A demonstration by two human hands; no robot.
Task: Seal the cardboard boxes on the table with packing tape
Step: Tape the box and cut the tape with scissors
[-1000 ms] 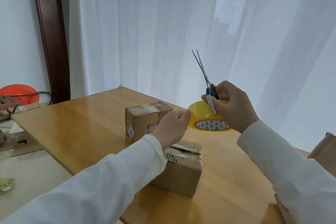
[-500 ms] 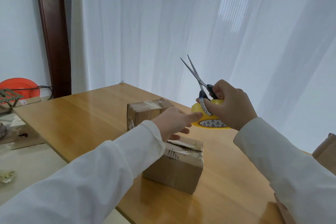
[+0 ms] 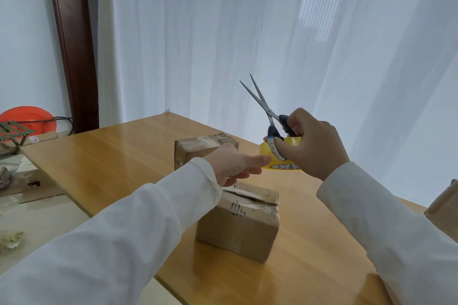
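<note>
I am viewing two brown cardboard boxes: the near box [image 3: 238,225] is sitting with its top seam gaping, the far box [image 3: 198,146] already taped; the yellow tape roll [image 3: 280,158] is hovering above them.

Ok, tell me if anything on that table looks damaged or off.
The near cardboard box looks battered: its top seam gapes open, with torn, wrinkled old tape along the edge. The far cardboard box is taped shut. Nothing is spilled on the table.
</note>
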